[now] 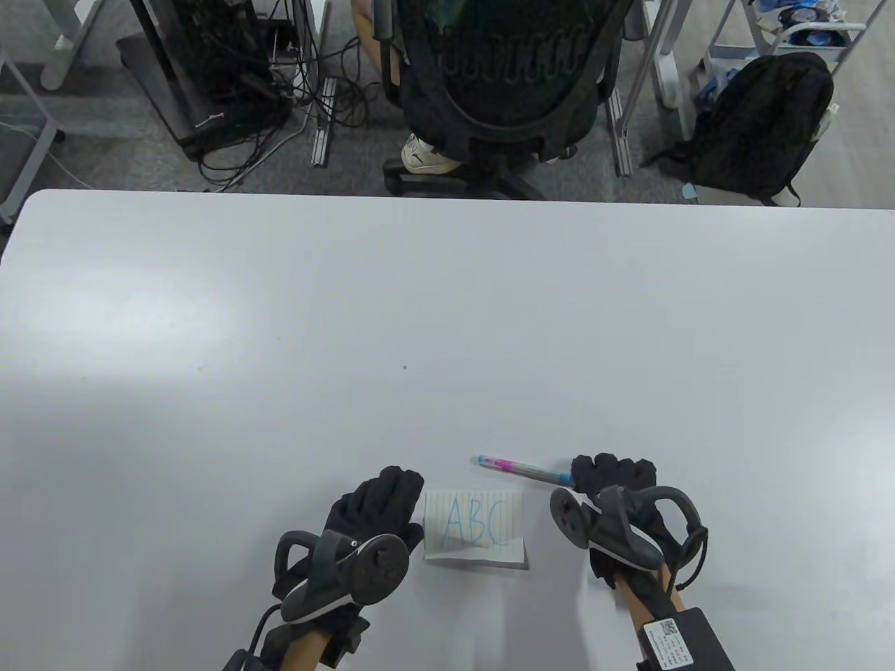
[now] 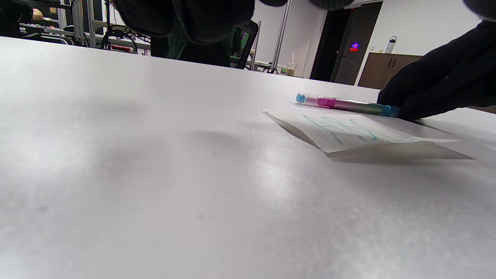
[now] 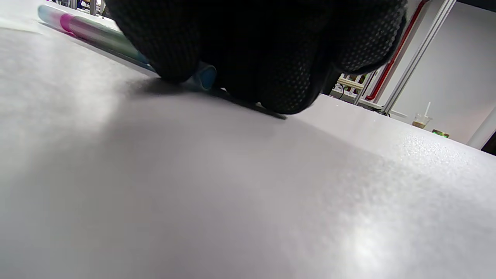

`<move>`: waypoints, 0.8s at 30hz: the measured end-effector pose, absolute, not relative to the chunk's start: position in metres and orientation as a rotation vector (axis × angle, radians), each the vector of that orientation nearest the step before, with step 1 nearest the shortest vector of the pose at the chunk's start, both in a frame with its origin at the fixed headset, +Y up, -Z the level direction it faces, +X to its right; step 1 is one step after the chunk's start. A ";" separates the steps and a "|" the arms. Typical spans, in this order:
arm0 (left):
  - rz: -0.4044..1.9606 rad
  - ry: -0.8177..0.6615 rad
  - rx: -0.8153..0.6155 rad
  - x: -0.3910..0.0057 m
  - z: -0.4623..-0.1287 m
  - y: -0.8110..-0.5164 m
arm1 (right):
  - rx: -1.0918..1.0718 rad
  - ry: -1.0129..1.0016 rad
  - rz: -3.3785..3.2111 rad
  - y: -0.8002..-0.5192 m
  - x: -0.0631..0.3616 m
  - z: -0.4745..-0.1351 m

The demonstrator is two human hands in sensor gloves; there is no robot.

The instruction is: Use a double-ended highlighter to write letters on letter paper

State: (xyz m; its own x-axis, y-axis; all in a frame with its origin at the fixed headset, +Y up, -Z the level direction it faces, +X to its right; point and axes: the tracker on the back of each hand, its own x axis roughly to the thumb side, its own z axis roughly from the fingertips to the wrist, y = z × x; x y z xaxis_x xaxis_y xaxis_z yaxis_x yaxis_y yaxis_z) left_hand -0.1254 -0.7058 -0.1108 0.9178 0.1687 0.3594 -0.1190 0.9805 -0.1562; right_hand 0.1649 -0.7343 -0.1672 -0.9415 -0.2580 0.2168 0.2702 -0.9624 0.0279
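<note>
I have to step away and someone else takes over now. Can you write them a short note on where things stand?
Left hand: open, fingers flat on the table at the left edge of the paper, holding nothing.
Right hand: fingers curled over one end of the highlighter, which lies flat on the table just beyond the paper's far right corner.
Paper: near the front edge between the hands; its near edge lifts slightly.
Done: "ABC" is written on the paper in blue.
Left: seemingly only letting go of the highlighter, unless more letters are wanted. Whether the tip is capped cannot be told.
</note>
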 end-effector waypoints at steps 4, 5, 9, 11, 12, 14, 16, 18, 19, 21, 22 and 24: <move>0.149 -0.378 -0.135 -0.126 -0.111 -0.706 | -0.326 -0.049 -2.879 -0.729 0.171 -0.163; 0.149 -0.375 -0.135 -0.126 -0.111 -0.706 | -0.325 -0.042 -2.891 -0.726 0.173 -0.162; 0.146 -0.369 -0.137 -0.127 -0.112 -0.706 | -0.361 -0.021 -2.932 -0.716 0.180 -0.154; 0.131 -0.366 -0.136 -0.127 -0.112 -0.706 | -0.381 0.001 -2.961 -0.710 0.185 -0.147; 0.126 -0.365 -0.137 -0.127 -0.113 -0.706 | -0.398 0.000 -2.962 -0.708 0.186 -0.145; 0.119 -0.359 -0.138 -0.128 -0.113 -0.707 | -0.399 0.021 -2.960 -0.703 0.191 -0.138; 0.110 -0.352 -0.137 -0.129 -0.113 -0.706 | -0.407 0.062 -2.951 -0.698 0.197 -0.131; 0.099 -0.350 -0.138 -0.130 -0.113 -0.706 | -0.403 0.078 -2.956 -0.695 0.202 -0.125; 0.098 -0.348 -0.139 -0.130 -0.113 -0.706 | -0.406 0.082 -2.962 -0.693 0.204 -0.122; 0.097 -0.344 -0.139 -0.132 -0.113 -0.705 | -0.414 0.099 -2.976 -0.691 0.209 -0.116; 0.091 -0.338 -0.134 -0.133 -0.113 -0.704 | -0.408 0.112 -2.989 -0.691 0.211 -0.113; 0.071 -0.328 -0.124 -0.135 -0.113 -0.704 | -0.399 0.126 -3.010 -0.693 0.216 -0.110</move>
